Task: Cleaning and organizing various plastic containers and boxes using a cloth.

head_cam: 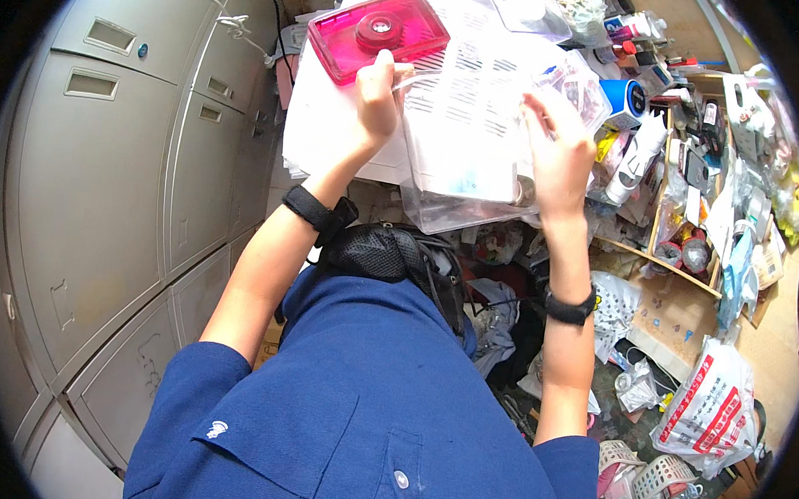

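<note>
Between my hands is a clear plastic box (442, 214), tilted over the near edge of a white surface. My left hand (378, 103) pinches its upper left rim with thumb and forefinger. My right hand (559, 153) grips its right side; the fingertips are partly washed out by glare. Just beyond my left hand lies a translucent pink plastic case (342, 53) with a round dark pink piece (380, 31) on it. Another clear plastic container (528, 12) rests at the far side. Printed rows of lines show through and around the clear box.
Grey metal lockers (103, 213) stand along the left. At right are crowded bottles, a blue-and-white box (622, 104) and a wooden divided shelf (686, 281) full of small items. A black mesh bag (372, 251) is at my waist. A white plastic bag (710, 408) lies lower right.
</note>
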Motion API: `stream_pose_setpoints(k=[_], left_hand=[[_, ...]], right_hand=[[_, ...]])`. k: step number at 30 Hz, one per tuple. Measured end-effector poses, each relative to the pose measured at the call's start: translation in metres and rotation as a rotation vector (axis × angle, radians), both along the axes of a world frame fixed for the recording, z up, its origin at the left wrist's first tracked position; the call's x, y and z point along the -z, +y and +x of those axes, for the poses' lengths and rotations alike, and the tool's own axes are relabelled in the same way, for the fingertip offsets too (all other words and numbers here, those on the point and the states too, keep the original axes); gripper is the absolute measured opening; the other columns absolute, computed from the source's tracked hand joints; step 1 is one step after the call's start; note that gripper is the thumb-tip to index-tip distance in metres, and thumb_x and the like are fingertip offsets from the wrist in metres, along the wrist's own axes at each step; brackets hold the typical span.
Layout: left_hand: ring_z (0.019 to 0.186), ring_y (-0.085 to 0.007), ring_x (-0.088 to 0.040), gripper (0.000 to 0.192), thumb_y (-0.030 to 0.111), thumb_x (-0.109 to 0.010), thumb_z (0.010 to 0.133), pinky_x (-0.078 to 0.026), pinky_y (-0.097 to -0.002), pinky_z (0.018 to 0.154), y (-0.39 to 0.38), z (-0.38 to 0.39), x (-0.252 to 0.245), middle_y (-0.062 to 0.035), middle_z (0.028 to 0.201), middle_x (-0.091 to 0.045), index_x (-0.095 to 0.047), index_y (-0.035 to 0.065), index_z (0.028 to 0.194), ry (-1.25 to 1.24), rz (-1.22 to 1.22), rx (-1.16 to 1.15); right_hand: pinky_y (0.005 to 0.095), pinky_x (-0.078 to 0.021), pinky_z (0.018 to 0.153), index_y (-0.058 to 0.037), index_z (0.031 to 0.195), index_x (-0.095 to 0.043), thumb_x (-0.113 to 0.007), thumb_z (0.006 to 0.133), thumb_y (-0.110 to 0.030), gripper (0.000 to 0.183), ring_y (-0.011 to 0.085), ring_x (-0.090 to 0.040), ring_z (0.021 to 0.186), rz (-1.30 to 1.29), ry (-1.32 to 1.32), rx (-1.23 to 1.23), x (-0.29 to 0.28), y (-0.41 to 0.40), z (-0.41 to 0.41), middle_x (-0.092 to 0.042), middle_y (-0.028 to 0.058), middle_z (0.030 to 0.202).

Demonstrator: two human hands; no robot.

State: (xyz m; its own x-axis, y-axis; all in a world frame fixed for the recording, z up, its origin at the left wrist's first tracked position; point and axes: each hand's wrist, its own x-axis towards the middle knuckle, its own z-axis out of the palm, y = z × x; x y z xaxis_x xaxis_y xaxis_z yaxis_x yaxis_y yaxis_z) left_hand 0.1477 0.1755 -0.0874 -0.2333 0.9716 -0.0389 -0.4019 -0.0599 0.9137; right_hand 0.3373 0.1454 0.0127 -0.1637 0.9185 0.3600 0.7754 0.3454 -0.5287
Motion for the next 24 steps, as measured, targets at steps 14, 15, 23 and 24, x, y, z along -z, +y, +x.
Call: stream_pose_setpoints(k=[14,15,23,24], left_hand=[[0.041,-0.0128,-0.035,0.03,0.016,-0.033,0.093,-0.024,-0.0296,0.039,0.006,0.008,0.002,-0.0079,0.048,-0.042,-0.037,-0.0013,0.069,0.591,0.508,-0.25],[0.041,-0.0129,-0.034,0.032,0.016,-0.032,0.094,-0.025,-0.0302,0.04,0.005,0.006,0.003,-0.0079,0.049,-0.042,-0.038,-0.0013,0.068,0.549,0.467,-0.212],[0.062,-0.0117,-0.054,0.048,0.03,-0.034,0.097,-0.043,-0.0237,0.06,0.006,0.0,0.015,-0.0085,0.07,-0.062,-0.06,-0.0051,0.078,0.252,0.169,0.027],[0.045,-0.0141,-0.041,0.045,0.022,-0.032,0.097,-0.035,-0.0317,0.045,0.007,0.013,0.006,-0.0082,0.049,-0.047,-0.046,-0.004,0.063,0.197,0.229,-0.193]], right_hand=[[0.0322,-0.0497,0.069,-0.0079,0.101,-0.067,-0.06,0.083,-0.005,0.02,0.0244,-0.064,0.078,0.063,-0.379,-0.197,0.001,-0.008,-0.07,-0.065,0.0132,0.086],[0.0327,-0.0501,0.069,-0.0085,0.102,-0.067,-0.06,0.082,-0.004,0.022,0.0239,-0.064,0.077,0.178,-0.135,-0.286,0.004,-0.007,-0.071,-0.065,0.0128,0.086],[0.0321,-0.0501,0.073,-0.0045,0.101,-0.065,-0.058,0.08,0.002,0.023,0.0245,-0.064,0.079,0.05,-0.092,-0.152,-0.004,-0.019,-0.006,-0.067,0.0094,0.088],[0.0322,-0.05,0.073,-0.0043,0.101,-0.065,-0.058,0.08,0.002,0.023,0.0247,-0.064,0.08,0.053,-0.138,-0.205,-0.001,-0.019,-0.015,-0.067,0.0094,0.089]])
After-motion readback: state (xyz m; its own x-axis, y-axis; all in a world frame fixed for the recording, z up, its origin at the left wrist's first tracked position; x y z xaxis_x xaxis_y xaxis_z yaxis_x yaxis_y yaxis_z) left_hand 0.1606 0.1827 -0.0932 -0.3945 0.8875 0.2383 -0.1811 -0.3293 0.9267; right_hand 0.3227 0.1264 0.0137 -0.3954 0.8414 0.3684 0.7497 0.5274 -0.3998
